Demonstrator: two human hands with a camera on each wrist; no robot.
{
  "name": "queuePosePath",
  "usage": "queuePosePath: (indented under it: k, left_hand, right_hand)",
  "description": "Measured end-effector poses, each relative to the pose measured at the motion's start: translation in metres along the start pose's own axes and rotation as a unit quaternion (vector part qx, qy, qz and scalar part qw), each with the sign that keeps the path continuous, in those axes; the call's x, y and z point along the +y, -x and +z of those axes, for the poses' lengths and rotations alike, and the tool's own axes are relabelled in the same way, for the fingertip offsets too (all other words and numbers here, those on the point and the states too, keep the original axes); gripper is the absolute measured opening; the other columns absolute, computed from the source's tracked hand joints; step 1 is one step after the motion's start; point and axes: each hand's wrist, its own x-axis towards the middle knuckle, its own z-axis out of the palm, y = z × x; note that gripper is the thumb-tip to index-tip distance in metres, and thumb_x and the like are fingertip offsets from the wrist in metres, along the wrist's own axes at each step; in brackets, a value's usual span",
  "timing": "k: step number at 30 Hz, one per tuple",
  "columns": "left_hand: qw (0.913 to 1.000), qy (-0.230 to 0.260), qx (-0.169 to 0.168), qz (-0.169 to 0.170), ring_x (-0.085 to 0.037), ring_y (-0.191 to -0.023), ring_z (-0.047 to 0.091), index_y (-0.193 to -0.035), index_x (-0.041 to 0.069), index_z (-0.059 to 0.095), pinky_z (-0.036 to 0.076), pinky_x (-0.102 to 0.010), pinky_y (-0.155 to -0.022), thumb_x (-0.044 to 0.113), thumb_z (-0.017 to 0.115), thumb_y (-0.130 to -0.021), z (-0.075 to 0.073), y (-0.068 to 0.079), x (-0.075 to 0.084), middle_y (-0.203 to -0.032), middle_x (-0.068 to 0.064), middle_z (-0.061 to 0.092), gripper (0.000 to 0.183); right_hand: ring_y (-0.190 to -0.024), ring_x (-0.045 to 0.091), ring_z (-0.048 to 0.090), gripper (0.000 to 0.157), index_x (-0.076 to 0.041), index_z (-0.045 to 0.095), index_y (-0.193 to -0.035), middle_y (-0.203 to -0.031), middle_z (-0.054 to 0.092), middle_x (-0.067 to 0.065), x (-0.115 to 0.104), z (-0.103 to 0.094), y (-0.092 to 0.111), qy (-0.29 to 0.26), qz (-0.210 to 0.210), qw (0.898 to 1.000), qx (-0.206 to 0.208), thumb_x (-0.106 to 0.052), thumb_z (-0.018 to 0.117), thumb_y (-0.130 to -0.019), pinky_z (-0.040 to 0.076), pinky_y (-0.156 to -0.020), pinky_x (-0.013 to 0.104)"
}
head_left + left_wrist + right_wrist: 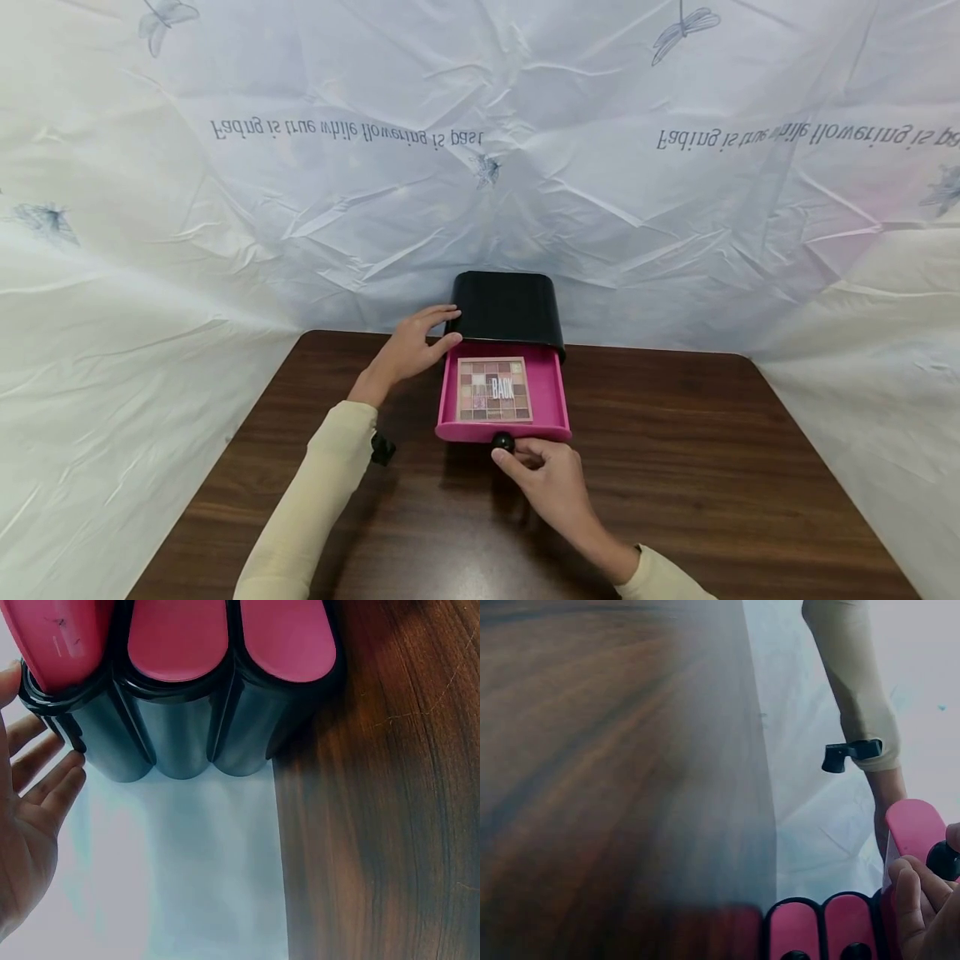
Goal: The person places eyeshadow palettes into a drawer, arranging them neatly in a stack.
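A black drawer cabinet (pixel 504 307) stands at the table's back edge, its pink top drawer (pixel 552 392) pulled out toward me. Inside the drawer lies a flat makeup palette (pixel 480 408) with many small colour squares. My right hand (pixel 557 487) pinches the round black knob (pixel 502 442) on the drawer's front between thumb and fingers. Against the cabinet's left side rests my left hand (pixel 408 346), its fingers extended. The left wrist view shows that left hand (pixel 34 832) beside the black casing. Two lower pink drawers (pixel 847 924) with black knobs sit closed in the right wrist view.
A dark brown wooden table (pixel 675 467) carries the cabinet. Crumpled white sheeting (pixel 375 208) with printed lettering hangs behind and at both sides, close to the cabinet's back. A black device (pixel 382 450) is strapped to the left wrist.
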Motion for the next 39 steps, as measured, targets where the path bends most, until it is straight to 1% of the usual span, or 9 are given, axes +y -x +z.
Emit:
queuePosePath:
  k: [4,7,15,20,27,29,33,36,39]
  left_hand:
    - [1.0,0.004,0.001,0.005,-0.03,-0.14,0.049,-0.145,0.011,0.059,0.041,-0.052,-0.114,0.048,0.06,-0.102,-0.001,0.0,0.0,-0.152,-0.009,0.052,0.057]
    - [1.0,0.003,-0.001,0.006,-0.03,-0.14,0.05,-0.145,0.011,0.059,0.042,-0.052,-0.113,0.047,0.061,-0.102,-0.001,0.0,0.0,-0.153,-0.009,0.052,0.057]
    - [0.9998,0.016,-0.01,0.006,-0.03,-0.141,0.049,-0.146,0.01,0.057,0.041,-0.052,-0.114,0.045,0.06,-0.103,-0.002,0.001,0.002,-0.154,-0.008,0.05,0.056]
    - [0.9998,0.018,-0.007,0.009,-0.03,-0.141,0.048,-0.146,0.01,0.058,0.041,-0.053,-0.113,0.046,0.059,-0.103,-0.003,0.001,0.002,-0.154,-0.008,0.05,0.056]
    - [0.9997,0.018,-0.015,0.005,-0.029,-0.142,0.048,-0.148,0.012,0.056,0.041,-0.053,-0.113,0.047,0.058,-0.103,-0.003,0.001,0.002,-0.155,-0.006,0.048,0.057]
    - [0.9997,0.019,-0.016,0.004,-0.029,-0.142,0.047,-0.148,0.012,0.056,0.041,-0.053,-0.114,0.047,0.058,-0.103,-0.003,0.001,0.001,-0.156,-0.006,0.048,0.057]
    - [0.9997,0.02,-0.016,0.004,-0.029,-0.142,0.047,-0.148,0.012,0.056,0.041,-0.052,-0.114,0.047,0.057,-0.104,-0.003,0.0,0.001,-0.156,-0.006,0.048,0.056]
    - [0.9997,0.019,-0.017,0.005,-0.028,-0.142,0.047,-0.148,0.012,0.056,0.041,-0.051,-0.114,0.046,0.058,-0.104,-0.003,0.0,0.001,-0.156,-0.006,0.048,0.055]
    - [0.9997,0.018,-0.017,0.008,-0.028,-0.142,0.047,-0.148,0.012,0.056,0.04,-0.052,-0.114,0.045,0.058,-0.104,-0.003,0.0,0.001,-0.155,-0.006,0.049,0.055]
  right_hand:
    - [-0.067,0.007,0.073,0.019,-0.013,0.081,-0.091,-0.073,0.075,-0.009,-0.005,-0.001,-0.007,-0.015,-0.008,1.0,-0.003,-0.032,0.083,-0.087,0.056,-0.058,0.024]
    - [-0.068,0.007,0.073,0.017,-0.015,0.081,-0.091,-0.072,0.075,-0.01,-0.006,-0.002,-0.013,-0.015,-0.013,1.0,-0.001,-0.032,0.083,-0.088,0.055,-0.058,0.023]
    - [-0.069,0.007,0.073,0.022,-0.018,0.082,-0.093,-0.072,0.074,-0.012,-0.004,-0.001,-0.033,0.008,-0.008,1.0,0.001,-0.04,0.08,-0.09,0.05,-0.055,0.024]
    - [-0.068,0.008,0.073,0.024,-0.017,0.082,-0.093,-0.074,0.076,-0.009,-0.001,0.002,-0.049,0.007,-0.01,1.0,0.01,-0.041,0.079,-0.09,0.051,-0.055,0.024]
    - [-0.065,0.01,0.071,0.033,-0.018,0.082,-0.093,-0.073,0.076,-0.006,0.003,0.006,-0.071,0.011,-0.01,1.0,0.024,-0.05,0.076,-0.091,0.054,-0.056,0.027]
    - [-0.066,0.013,0.071,0.035,-0.017,0.082,-0.095,-0.075,0.077,-0.002,0.005,0.007,-0.077,0.006,-0.008,1.0,0.021,-0.051,0.074,-0.091,0.054,-0.056,0.028]
    - [-0.071,0.027,0.074,0.039,-0.014,0.081,-0.098,-0.079,0.078,0.005,0.01,0.009,-0.089,-0.016,0.002,1.0,0.016,-0.052,0.074,-0.091,0.056,-0.057,0.028]
    - [-0.074,0.035,0.075,0.039,-0.013,0.081,-0.099,-0.079,0.078,0.007,0.013,0.01,-0.097,-0.034,0.014,0.999,0.017,-0.051,0.075,-0.091,0.058,-0.058,0.028]
    - [-0.075,0.039,0.074,0.041,-0.012,0.081,-0.099,-0.08,0.077,0.008,0.015,0.012,-0.103,-0.049,0.019,0.998,0.018,-0.051,0.075,-0.09,0.059,-0.058,0.029]
